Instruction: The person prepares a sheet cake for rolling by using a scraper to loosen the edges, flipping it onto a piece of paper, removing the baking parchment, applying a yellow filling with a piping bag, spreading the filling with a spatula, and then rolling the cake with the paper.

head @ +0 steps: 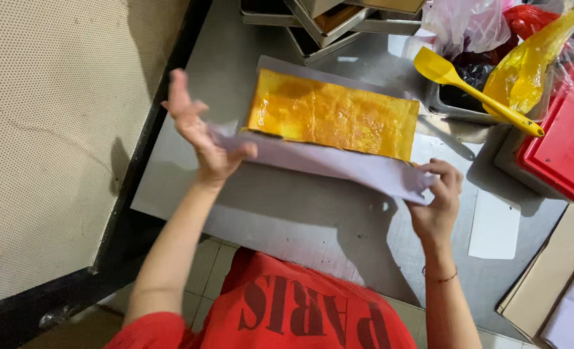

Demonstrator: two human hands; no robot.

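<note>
- Grip on the white paper sheet is shared by both hands: the left hand pinches the paper's near edge between thumb and palm with the other fingers spread upward, and the right hand is closed on the paper's other end.
- A glossy yellow cake slab is seen lying on the paper on the steel worktop, at 12 o'clock from the lifted edge.
- Its long axis runs from 9 to 3 o'clock, roughly parallel to the line between the two hands.
- Both hands are held just beside the slab's near side, the left at its 9 o'clock corner, the right at its 3 o'clock corner.
- A yellow spatula is rested across a metal tray at 2 o'clock, with a red-lidded box beside it.
</note>
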